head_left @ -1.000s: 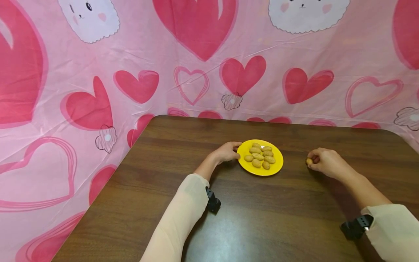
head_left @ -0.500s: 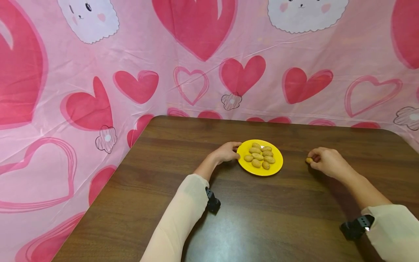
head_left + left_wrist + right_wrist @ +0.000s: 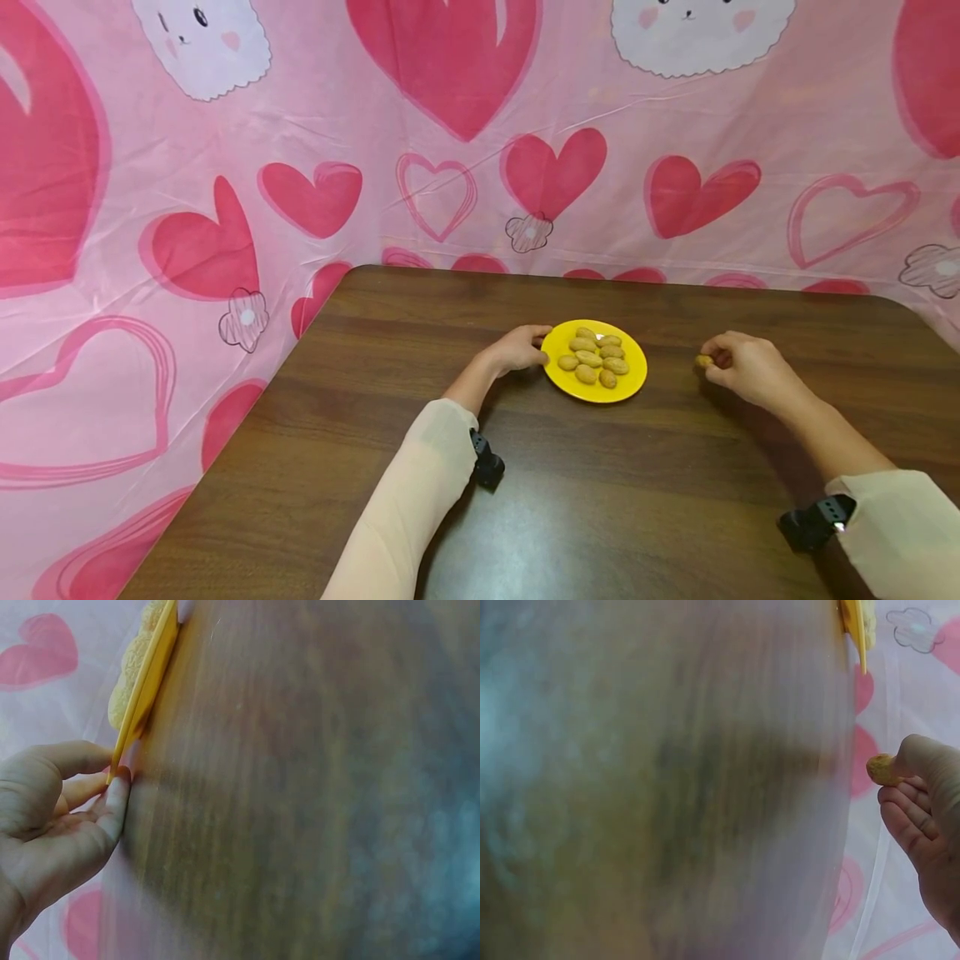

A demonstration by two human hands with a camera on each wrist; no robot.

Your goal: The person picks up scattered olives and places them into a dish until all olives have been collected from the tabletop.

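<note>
A yellow plate [image 3: 557, 379] stands on the table with several tan peanuts in the shell [image 3: 588, 357] spread over it. At its left edge my left hand [image 3: 517, 348] pinches the rim; the left wrist view shows a finger of the left hand [image 3: 64, 817] on each side of the plate's edge [image 3: 150, 679]. To the right of the plate, my right hand [image 3: 752, 371] holds one peanut [image 3: 703, 362] between thumb and fingertips. That peanut [image 3: 883, 770] sticks out past the thumb in the right wrist view, raised off the tabletop, the other fingers curled below.
The brown wooden table [image 3: 600, 517] reaches back to a pink cloth [image 3: 450, 100] printed with hearts, which hangs behind it and along the left. Dark wrist cameras are strapped on both forearms, the left one [image 3: 487, 462] close over the table.
My right hand has risen slightly and shifted a little left toward the plate with the peanut. The left hand and the plate have stayed in place.
</note>
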